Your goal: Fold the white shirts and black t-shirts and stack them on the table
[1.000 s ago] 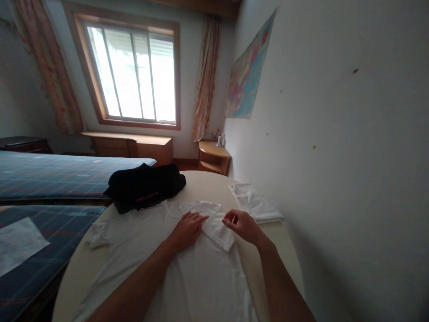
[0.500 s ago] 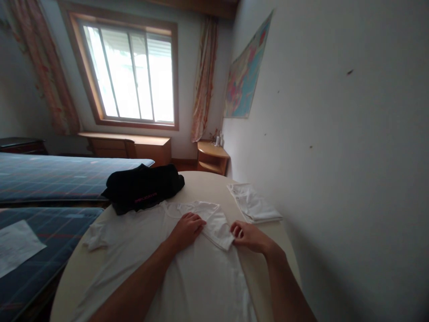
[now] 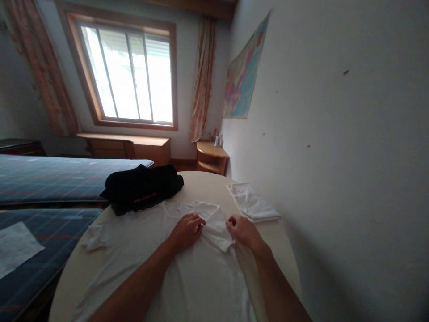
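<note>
A white T-shirt (image 3: 201,277) lies spread over the round table, its collar at the far side and one short sleeve out to the left. My left hand (image 3: 187,230) rests on the upper part of the shirt below the collar, fingers curled and closed on the cloth. At the outer edge of the right sleeve, my right hand (image 3: 243,229) is closed, thumb and fingers pinching the fabric. Both palms and part of the fingertips are hidden.
Beyond the shirt sits a black bundle of cloth (image 3: 142,185) with pink lettering. A folded white garment (image 3: 256,203) lies on the cream table (image 3: 208,179) by the right wall. Blue plaid mattresses (image 3: 67,174) stand to the left, one with a paper sheet (image 3: 18,246).
My right hand has shifted slightly up and left along the sleeve's edge, and the sleeve fabric has bunched a little. My left hand stays in nearly the same place.
</note>
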A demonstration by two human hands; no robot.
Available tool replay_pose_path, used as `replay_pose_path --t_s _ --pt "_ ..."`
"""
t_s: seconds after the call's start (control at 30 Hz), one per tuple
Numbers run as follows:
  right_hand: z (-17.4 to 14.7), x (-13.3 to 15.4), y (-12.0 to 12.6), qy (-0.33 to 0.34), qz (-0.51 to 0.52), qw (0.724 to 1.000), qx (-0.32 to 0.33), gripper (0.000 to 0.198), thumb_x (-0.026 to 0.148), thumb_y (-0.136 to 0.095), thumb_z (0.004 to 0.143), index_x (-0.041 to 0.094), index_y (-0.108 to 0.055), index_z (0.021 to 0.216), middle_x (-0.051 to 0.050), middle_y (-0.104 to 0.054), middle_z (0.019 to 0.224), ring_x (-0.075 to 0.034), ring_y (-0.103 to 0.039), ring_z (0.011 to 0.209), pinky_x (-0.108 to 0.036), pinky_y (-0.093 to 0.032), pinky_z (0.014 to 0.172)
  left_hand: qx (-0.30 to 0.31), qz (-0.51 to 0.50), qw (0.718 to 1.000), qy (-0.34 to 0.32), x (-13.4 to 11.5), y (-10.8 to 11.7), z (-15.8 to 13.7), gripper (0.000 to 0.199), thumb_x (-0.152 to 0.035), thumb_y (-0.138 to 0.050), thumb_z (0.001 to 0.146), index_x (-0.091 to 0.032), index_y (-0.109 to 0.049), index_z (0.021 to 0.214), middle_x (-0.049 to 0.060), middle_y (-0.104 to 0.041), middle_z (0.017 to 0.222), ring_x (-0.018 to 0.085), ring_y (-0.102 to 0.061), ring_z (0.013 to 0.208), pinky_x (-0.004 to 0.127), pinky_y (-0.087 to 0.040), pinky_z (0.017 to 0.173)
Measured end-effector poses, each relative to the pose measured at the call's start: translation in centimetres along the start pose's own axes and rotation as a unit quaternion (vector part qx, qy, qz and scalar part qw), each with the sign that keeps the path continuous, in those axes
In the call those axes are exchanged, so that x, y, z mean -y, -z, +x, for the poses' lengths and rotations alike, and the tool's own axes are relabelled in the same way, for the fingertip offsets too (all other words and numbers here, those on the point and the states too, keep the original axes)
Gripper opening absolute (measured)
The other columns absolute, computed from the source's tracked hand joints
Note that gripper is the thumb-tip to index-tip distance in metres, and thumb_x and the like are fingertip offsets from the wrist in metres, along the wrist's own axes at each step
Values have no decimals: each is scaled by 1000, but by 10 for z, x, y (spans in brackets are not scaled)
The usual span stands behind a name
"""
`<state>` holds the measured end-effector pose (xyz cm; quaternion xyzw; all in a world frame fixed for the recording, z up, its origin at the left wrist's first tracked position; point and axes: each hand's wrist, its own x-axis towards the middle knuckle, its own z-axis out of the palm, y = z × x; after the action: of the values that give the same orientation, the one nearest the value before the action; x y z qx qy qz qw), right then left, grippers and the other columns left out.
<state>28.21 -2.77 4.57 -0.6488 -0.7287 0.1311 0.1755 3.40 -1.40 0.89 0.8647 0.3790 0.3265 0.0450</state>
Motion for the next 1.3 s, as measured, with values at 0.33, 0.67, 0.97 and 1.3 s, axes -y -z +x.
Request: replay_pose_path --t_s 0.33,0.67,0.97,1.3 --pt "19 13 -40 0 9 995 -94 35 39 -55 89 18 -68 114 -10 -67 114 -21 -59 105 -26 -40 93 -18 -45 999 19 -7 4 -1 19 -19 -49 90 -24 -62 103 2 -67 93 16 -63 82 27 -48 79" --pt "-12 48 -3 142 -25 989 19 24 45 -71 77 22 -69 85 -3 -68 92 -20 -61 92 -30 -39 87 -22 12 995 94 13 -7 -4 33 -16 -39 95 -20 -60 120 8 -69 115 21 -62 109 38 -47 99" --pt "-22 53 -4 140 -75 984 83 17 23 -62 78 21 -71 91 -6 -70 94 -19 -64 88 -27 -41 77 10 36 997 74 16 -6 -6 36 -14 -49 89 -21 -63 121 9 -63 130 22 -57 120 39 -43 107" --pt "-21 53 4 131 -54 989 46 11 23 -61 78 22 -69 85 -4 -72 86 -18 -65 80 -25 -40 70 17 18 997 74 16 -7 -6 39 -15 -46 91 -21 -61 126 9 -61 134 22 -54 126 41 -39 110"
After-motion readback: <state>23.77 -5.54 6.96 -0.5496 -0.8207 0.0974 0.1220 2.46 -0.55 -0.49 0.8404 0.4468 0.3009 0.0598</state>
